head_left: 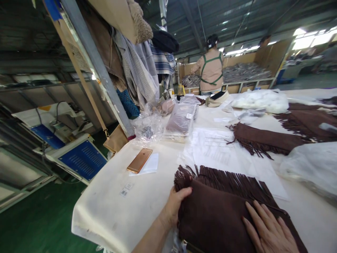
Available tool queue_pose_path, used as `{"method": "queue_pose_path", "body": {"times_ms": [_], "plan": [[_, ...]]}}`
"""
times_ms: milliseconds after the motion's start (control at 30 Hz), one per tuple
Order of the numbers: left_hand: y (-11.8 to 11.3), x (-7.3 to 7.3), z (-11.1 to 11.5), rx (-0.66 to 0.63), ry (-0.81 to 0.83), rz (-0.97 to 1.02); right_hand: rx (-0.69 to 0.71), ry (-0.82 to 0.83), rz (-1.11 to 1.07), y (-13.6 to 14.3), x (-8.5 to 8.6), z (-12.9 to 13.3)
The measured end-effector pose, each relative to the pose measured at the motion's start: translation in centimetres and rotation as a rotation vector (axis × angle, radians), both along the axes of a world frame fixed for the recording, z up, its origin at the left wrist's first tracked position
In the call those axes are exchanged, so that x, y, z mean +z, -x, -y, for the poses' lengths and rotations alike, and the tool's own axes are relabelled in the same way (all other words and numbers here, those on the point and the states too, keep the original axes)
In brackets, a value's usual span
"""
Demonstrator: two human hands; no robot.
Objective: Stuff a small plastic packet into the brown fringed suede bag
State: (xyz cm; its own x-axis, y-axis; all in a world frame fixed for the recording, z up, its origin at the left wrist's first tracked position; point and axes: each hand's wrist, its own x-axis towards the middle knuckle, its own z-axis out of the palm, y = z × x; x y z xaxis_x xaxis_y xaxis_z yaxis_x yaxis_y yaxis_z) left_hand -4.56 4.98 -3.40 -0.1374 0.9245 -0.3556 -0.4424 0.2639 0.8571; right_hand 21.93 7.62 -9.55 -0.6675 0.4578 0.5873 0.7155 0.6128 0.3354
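Your left hand [176, 205] gripped the left edge of the folded brown fringed scarf [223, 207] at the lower centre of the frame, thumb on top. Your right hand [268, 232] lay flat and open on the scarf, lower right. A gold phone [139, 160] rested on the white table [123, 211] left of centre, well apart from the scarf.
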Motion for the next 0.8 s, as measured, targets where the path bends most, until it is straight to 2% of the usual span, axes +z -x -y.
{"method": "queue_pose_path", "body": {"times_ms": [133, 167, 233, 400, 800], "plan": [[-2.3, 1.7, 0.2, -0.349, -0.177, -0.923, -0.005, -0.029, 0.012, 0.5, 1.1, 0.2], [-3.0, 1.9, 0.3, -0.424, -0.198, -1.078, -0.009, -0.031, 0.009, 0.6, 1.3, 0.3], [-4.3, 2.0, 0.5, -0.533, -0.211, -1.243, -0.016, -0.026, 0.003, 0.7, 1.4, 0.3], [-6.1, 2.3, 0.7, -0.634, -0.248, -1.365, -0.036, -0.024, -0.004, 0.9, 1.2, 0.6], [-7.6, 1.7, -0.1, -0.795, -0.413, -1.483, -0.126, -0.035, -0.002, 1.0, 0.1, 0.4]]}}
